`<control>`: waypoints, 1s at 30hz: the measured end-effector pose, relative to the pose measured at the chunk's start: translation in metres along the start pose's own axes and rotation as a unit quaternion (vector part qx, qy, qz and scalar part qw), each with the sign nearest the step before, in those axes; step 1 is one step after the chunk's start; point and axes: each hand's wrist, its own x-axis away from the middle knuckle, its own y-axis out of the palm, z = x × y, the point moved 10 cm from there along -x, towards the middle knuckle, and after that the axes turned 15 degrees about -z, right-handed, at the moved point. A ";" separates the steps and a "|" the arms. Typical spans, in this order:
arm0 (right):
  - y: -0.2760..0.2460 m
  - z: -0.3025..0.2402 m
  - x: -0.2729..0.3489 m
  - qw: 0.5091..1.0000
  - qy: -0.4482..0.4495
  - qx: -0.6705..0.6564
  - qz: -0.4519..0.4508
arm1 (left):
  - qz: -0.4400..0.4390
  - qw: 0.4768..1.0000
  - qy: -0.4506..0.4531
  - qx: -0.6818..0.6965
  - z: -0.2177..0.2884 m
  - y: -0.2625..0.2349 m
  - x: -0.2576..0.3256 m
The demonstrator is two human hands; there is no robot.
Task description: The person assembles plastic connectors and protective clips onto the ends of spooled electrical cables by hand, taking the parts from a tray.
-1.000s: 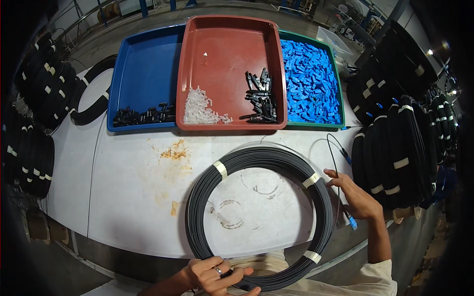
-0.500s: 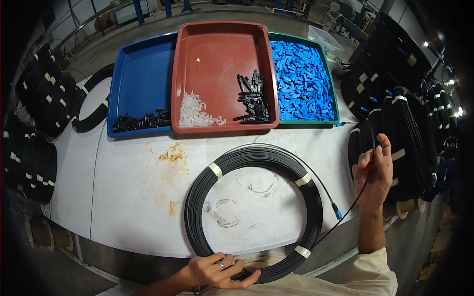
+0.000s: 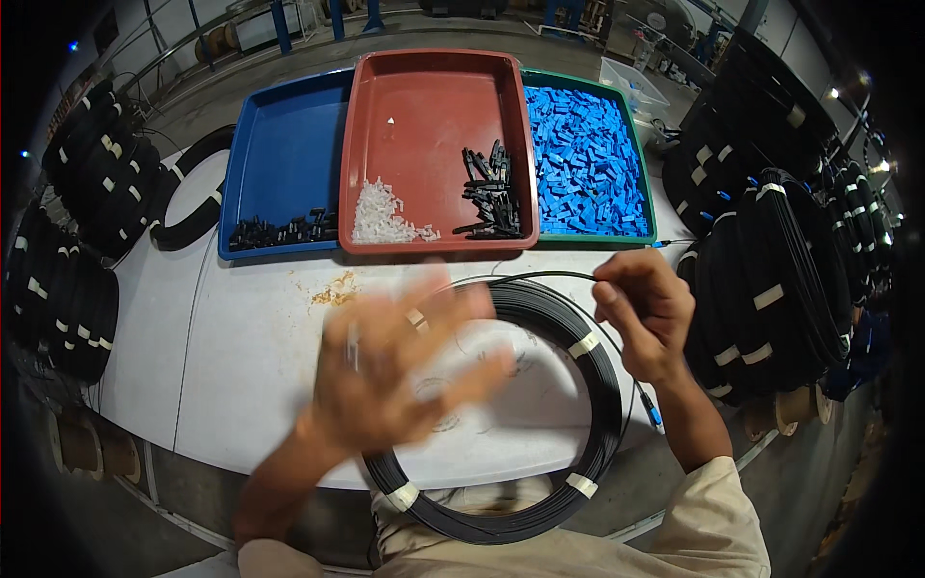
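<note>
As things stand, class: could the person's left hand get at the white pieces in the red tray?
Probably yes: the left hand hangs blurred above the cable coil, and only bare table separates it from the white pieces.

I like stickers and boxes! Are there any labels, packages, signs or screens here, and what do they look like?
No signs, screens or printed labels show.
White tape bands: short strips wrapped around the black cable coil on the table.
More white bands: on the black coils stacked at right.
Clear plastic box: behind the green tray, rectangular.
</note>
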 end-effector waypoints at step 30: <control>-0.008 0.108 0.080 0.906 0.370 0.103 -0.180 | -0.375 0.831 -0.130 0.390 -0.081 0.166 0.006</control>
